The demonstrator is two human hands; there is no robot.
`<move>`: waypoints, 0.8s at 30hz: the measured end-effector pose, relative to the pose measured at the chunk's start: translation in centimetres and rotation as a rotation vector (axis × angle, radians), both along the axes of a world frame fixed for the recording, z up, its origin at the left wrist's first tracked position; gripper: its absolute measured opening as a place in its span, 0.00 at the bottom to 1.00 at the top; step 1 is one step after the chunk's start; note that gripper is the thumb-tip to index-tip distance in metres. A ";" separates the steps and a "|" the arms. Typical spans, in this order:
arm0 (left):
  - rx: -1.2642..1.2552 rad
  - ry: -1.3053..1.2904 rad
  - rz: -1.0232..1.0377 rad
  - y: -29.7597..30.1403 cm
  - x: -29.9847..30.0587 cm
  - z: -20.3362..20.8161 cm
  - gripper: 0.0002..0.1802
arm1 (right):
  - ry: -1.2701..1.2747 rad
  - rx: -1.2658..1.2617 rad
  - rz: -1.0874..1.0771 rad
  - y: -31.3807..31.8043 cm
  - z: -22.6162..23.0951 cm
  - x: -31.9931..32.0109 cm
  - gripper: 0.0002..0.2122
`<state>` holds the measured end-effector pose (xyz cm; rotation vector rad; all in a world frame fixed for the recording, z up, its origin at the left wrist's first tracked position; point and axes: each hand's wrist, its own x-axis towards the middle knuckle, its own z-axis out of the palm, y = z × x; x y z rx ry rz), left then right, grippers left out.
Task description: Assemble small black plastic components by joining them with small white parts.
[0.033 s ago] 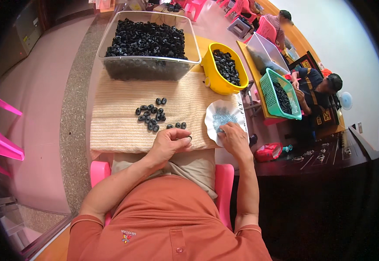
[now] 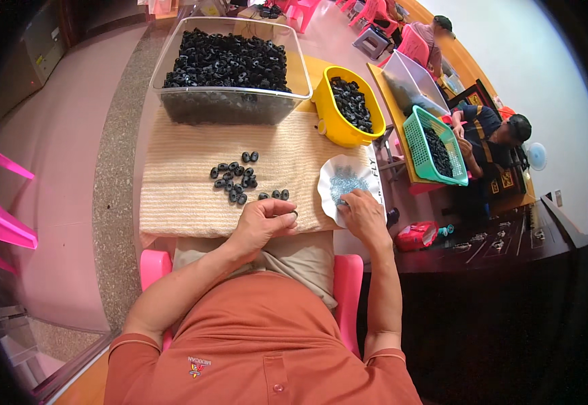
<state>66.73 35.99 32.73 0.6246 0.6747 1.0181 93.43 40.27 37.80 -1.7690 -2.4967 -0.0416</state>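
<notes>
My left hand (image 2: 262,224) is closed over the near edge of the striped towel. Its thumb and fingertips pinch a small black oval part (image 2: 295,214), mostly covered by the fingers. To the right, my right hand (image 2: 363,214) reaches into a white scalloped dish (image 2: 328,173) of tiny clear bluish pieces (image 2: 345,183). Its fingers are drawn together among them; whatever they grip is hidden. Several black oval parts with holes (image 2: 234,181) lie loose on the towel (image 2: 179,185), and a short row of the same parts (image 2: 276,195) sits just beyond my left hand.
At the table's far side stands a large clear bin (image 2: 226,106) full of black parts. Beside it is a yellow tub (image 2: 349,136) with more. A green basket (image 2: 442,172) stands on another table at right, where a co-worker (image 2: 486,131) sits. A pink stool (image 2: 4,219) is at left.
</notes>
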 end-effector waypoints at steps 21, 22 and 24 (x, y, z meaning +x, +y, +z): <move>0.009 0.012 0.007 0.2 0.1 -0.3 0.15 | -0.028 0.134 0.132 0.3 -1.0 0.3 0.05; 0.009 0.011 0.007 0.2 0.1 -0.3 0.15 | -0.017 0.142 0.133 0.3 -1.0 0.3 0.05; 0.003 -0.005 0.009 0.2 0.0 -0.3 0.15 | 0.011 0.138 0.141 0.0 -0.5 -0.3 0.05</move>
